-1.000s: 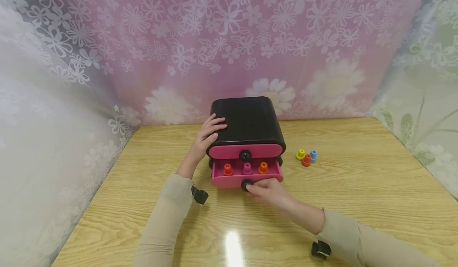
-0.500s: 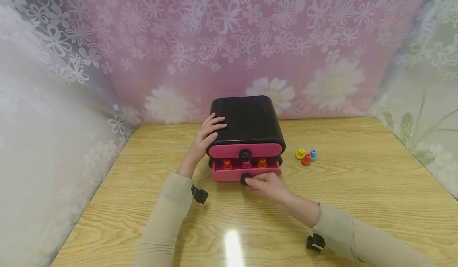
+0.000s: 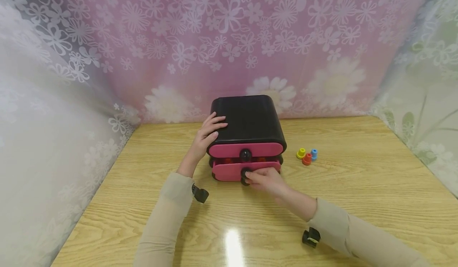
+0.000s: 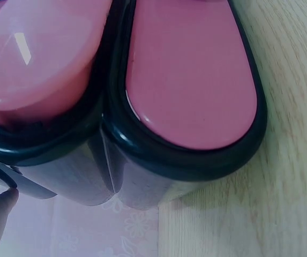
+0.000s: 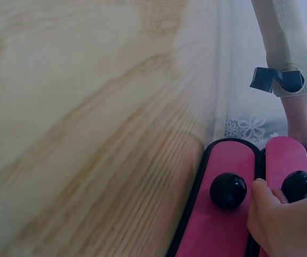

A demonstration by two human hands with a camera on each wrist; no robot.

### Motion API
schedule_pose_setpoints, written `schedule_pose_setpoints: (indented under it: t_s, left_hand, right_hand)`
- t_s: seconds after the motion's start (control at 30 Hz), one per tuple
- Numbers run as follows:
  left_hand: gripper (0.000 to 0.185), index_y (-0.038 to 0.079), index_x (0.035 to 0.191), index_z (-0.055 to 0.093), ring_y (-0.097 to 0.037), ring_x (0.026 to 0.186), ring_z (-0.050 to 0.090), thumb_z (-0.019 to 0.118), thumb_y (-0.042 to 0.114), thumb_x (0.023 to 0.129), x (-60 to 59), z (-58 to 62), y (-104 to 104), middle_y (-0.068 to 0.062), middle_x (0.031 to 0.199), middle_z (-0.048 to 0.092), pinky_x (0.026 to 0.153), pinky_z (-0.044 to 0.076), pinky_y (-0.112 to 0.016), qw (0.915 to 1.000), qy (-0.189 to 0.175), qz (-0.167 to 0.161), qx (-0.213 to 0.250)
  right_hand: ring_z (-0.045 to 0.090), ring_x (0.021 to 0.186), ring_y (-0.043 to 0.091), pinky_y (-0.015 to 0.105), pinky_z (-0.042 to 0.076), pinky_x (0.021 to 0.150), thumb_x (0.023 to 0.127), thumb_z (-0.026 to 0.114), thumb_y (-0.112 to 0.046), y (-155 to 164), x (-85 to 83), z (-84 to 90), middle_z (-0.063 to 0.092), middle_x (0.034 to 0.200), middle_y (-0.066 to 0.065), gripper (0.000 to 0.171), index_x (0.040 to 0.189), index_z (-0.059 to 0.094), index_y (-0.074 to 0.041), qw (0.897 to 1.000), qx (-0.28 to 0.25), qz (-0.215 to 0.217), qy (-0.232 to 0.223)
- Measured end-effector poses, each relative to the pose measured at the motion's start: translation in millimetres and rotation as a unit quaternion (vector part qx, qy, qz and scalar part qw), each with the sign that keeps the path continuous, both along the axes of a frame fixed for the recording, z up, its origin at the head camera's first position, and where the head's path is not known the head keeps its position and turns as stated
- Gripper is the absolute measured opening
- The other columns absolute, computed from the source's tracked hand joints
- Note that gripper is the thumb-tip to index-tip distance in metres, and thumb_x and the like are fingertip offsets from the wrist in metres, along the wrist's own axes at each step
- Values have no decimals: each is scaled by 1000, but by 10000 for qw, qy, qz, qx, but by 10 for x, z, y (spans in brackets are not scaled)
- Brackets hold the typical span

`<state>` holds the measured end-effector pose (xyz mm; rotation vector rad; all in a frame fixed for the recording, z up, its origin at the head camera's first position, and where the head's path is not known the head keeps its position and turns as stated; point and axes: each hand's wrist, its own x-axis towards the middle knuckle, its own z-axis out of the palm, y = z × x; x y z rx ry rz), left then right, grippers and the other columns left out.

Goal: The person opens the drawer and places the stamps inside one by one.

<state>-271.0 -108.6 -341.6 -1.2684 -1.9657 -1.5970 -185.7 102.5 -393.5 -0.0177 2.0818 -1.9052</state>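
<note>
Table [image 3: 358, 203] of pale wood lies under both forearms. Black drawer box [image 3: 248, 119] stands between the hands; the left hand [image 3: 207, 137] rests on its top left edge, fingers laid loosely straight over the lid. Lower pink drawer [image 3: 229, 171], just below that hand, stands out a little, and the right hand [image 3: 266, 179] pinches its black knob [image 3: 245, 174]. Three small pegs [image 3: 306, 156] sit well right of the right hand.
</note>
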Motion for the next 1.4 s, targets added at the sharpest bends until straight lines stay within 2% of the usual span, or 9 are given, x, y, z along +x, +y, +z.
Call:
schedule_pose_setpoints:
  t_s: [0.57,0.67,0.8,0.9,1.03,1.07,1.17,1.3,1.4]
  left_hand:
    - [30,-20,108,49,-46,126,9,36,-8,83,-26,-30,-3,-36,123,36,103,6,-50,10000,12,-23,25]
    - [33,-17,109,50,-41,128,10,38,6,90,-122,-118,-23,-32,125,38,104,6,-47,10000,70,-10,32]
    - [52,-12,111,53,-33,131,12,40,35,92,-259,-249,-48,-25,127,41,104,7,-44,9999,108,78,6]
    - [53,-6,113,56,-29,131,12,40,39,91,-289,-284,-51,-19,129,42,104,8,-44,10000,66,70,11]
    - [49,-6,114,55,-29,131,12,40,35,92,-289,-286,-49,-19,129,41,104,7,-44,10000,82,-8,47]
    - [50,-10,113,54,-30,131,11,41,33,92,-285,-279,-47,-23,129,41,104,7,-44,9999,101,-22,57]
    - [39,-13,112,53,-34,131,11,40,17,91,-262,-248,-43,-27,127,40,104,7,-45,9999,139,-17,56]
    - [32,-17,109,51,-42,128,10,38,0,86,-145,-134,-21,-32,124,38,104,7,-47,9999,130,14,39]
    - [31,-21,107,49,-47,126,10,37,-4,84,-56,-49,-2,-36,122,37,103,6,-48,9999,110,6,38]
  right_hand:
    - [60,93,24,35,46,82,85,55,-10,-36,-101,-24,60,101,20,34,106,55,16,9997,-180,-134,18]
    - [60,93,25,35,45,82,85,55,-10,-40,-110,-25,61,100,20,34,106,55,16,9996,-218,-161,15]
    - [60,93,26,35,45,82,85,55,-9,-49,-113,-22,61,100,22,34,106,54,17,9995,-265,-166,33]
    - [60,93,26,34,46,82,85,55,-9,-50,-113,-25,60,101,23,34,106,54,18,9994,-284,-181,24]
    - [60,92,24,34,46,81,85,55,-9,-48,-119,-32,61,101,23,34,106,54,18,9994,-279,-199,9]
    - [60,92,24,34,46,81,85,55,-9,-47,-121,-33,61,100,23,33,106,54,17,9994,-274,-206,10]
    - [60,91,23,33,46,81,85,55,-10,-40,-126,-33,61,99,22,34,106,55,17,9996,-230,-176,48]
    - [60,92,24,34,46,82,85,55,-12,-25,-124,-31,61,99,23,35,106,54,17,9999,-136,-56,81]
    - [59,93,26,36,45,82,85,56,-13,-4,-114,-31,60,100,23,35,105,54,16,9999,-100,84,39]
